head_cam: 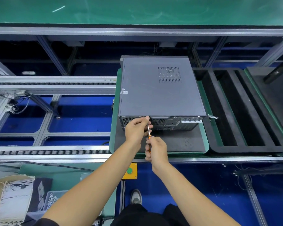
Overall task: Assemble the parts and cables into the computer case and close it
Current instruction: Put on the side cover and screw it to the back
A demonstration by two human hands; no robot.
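Note:
A grey computer case [160,88] lies on its side on a dark foam pad [178,141] atop a green pallet [206,141], side panel on and rear ports facing me. My right hand [157,150] grips the orange-and-black handle of a screwdriver [148,129]. Its metal shaft points up at the case's rear top edge. My left hand [136,128] pinches the shaft near its tip, against the rear panel. The tip and any screw are hidden behind my fingers.
A black foam tray [245,111] with long slots sits right of the case. Conveyor rails [51,152] run left. A yellow box with a green button [129,171] is mounted below the front rail. A clear bin of screws [51,200] and a cardboard box [0,196] stand at lower left.

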